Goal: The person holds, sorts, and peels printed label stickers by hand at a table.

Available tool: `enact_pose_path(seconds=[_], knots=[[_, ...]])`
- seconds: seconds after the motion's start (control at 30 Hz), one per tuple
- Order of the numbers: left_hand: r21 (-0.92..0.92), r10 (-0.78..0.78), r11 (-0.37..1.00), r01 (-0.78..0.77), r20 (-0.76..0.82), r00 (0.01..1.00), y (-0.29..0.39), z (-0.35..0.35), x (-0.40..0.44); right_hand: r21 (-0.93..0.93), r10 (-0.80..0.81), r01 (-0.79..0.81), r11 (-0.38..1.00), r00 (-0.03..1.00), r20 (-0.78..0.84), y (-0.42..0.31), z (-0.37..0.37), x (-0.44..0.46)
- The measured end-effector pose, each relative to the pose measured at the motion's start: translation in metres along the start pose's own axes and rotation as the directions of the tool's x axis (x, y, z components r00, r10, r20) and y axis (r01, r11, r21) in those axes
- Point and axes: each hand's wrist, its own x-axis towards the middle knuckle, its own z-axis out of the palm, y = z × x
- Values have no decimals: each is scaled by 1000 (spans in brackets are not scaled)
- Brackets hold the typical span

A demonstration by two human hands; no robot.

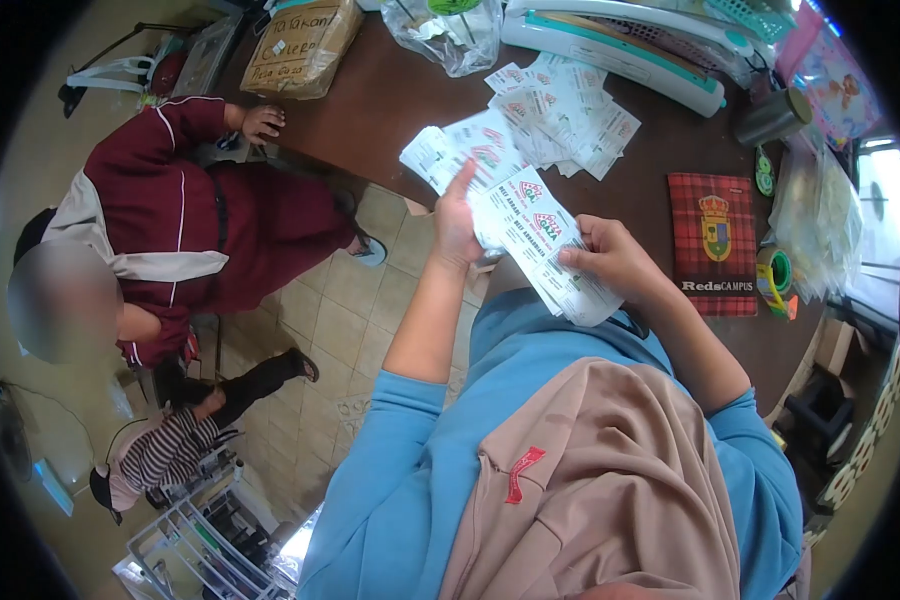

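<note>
Both of my hands hold white printed labels in front of my lap, at the table's near edge. My left hand (457,222) is closed on the left side of a strip of labels (530,225) printed "Pizza Gaza" in red and green. My right hand (613,258) pinches the strip's lower right end, its thumb on top. More of the same labels (467,145) lie just beyond my left fingers; whether that hand holds them too is unclear. A loose pile of labels (565,115) is spread on the dark table farther back.
On the brown table (370,130) are a wrapped parcel (300,48), a plastic bag (450,35), a long white-and-teal appliance (615,60), a metal cup (773,117), a red plaid notebook (713,245) and a tape roll (773,275). Two people (155,200) are at the left.
</note>
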Motion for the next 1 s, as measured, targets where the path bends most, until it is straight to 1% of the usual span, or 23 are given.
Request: enact_pose_path(seconds=[0.07, 0.13, 0.2, 0.23, 0.27, 0.33, 0.37, 0.4, 0.43, 0.47, 0.53, 0.6, 0.63, 0.67, 0.7, 0.73, 0.77, 0.8, 0.83, 0.87, 0.93, 0.97, 1.0], knots=[[-78, 82, 994, -76, 77, 994, 12, -3, 5, -33, -10, 10, 999, 1000, 1, 1, -6, -7], [-77, 78, 994, -71, 85, 993, 22, -4, 5, -59, -21, 21, 998, 1000, 9, -1, -10, -15], [63, 133, 989, -132, -13, 991, 27, 1, 4, 164, -26, 47, 985, 992, -126, -15, -19, -27], [120, 144, 983, -140, -19, 989, 25, 1, 3, 275, -57, 95, 957, 988, -144, -20, -24, -30], [121, 137, 984, -134, -16, 990, 22, 3, 2, 331, -84, 133, 934, 984, -158, -25, -28, -30], [228, 115, 969, -95, -78, 990, 13, 10, 2, 335, -188, 251, 908, 959, -210, -34, -31, -25], [224, 118, 970, -98, -78, 990, 11, 11, 2, 335, -193, 259, 906, 957, -217, -39, -32, -22], [228, 114, 969, -95, -72, 991, 7, 10, 2, 370, -205, 300, 879, 940, -274, -44, -32, -20], [277, 100, 958, -70, -95, 990, 3, 10, 2, 402, -212, 341, 850, 919, -331, -47, -32, -18], [324, 88, 945, -46, -116, 989, 1, 11, 2, 401, -215, 348, 848, 916, -339, -49, -32, -17], [309, 58, 950, -28, -88, 994, 0, 16, -2, 397, -257, 383, 834, 907, -334, -54, -30, -15], [312, -15, 950, 24, -33, 999, 1, 27, -7, 265, -210, 304, 915, 920, -332, -44, -22, -3], [316, -21, 948, 28, -26, 999, -3, 31, -8, 126, -235, 281, 951, 927, -293, -34, -18, 6], [261, -54, 964, 46, 23, 998, -10, 36, -8, 62, -201, 229, 971, 933, -299, -27, -8, 15], [206, -83, 976, 66, 74, 994, -16, 39, -9, -169, -254, 207, 964, 904, -343, -24, -2, 15], [210, -88, 975, 69, 79, 993, -21, 37, -10, -389, -314, 161, 907, 874, -371, -25, 5, 12], [195, -74, 980, 45, 145, 987, -26, 31, -10, -390, -318, 162, 906, 870, -377, -26, 6, 11], [179, -62, 984, 24, 210, 976, -32, 25, -11, -415, -292, 124, 901, 882, -369, -26, 8, 9], [212, -41, 977, 9, 149, 988, -36, 21, -13, -439, -264, 84, 895, 892, -366, -26, 10, 7], [216, -52, 976, 16, 162, 985, -38, 15, -14, -438, -266, 81, 896, 885, -381, -29, 13, 2], [263, -109, 958, 116, -40, 993, -34, 11, -9, -719, -349, -40, 694, 854, -385, -41, 12, -11], [259, -69, 962, 83, -62, 996, -31, 16, -9, -766, -573, 177, 618, 769, -284, -43, 7, -21], [253, -33, 966, 52, -81, 996, -28, 20, -11, -656, -542, 348, 670, 833, -112, -63, -1, -39]])
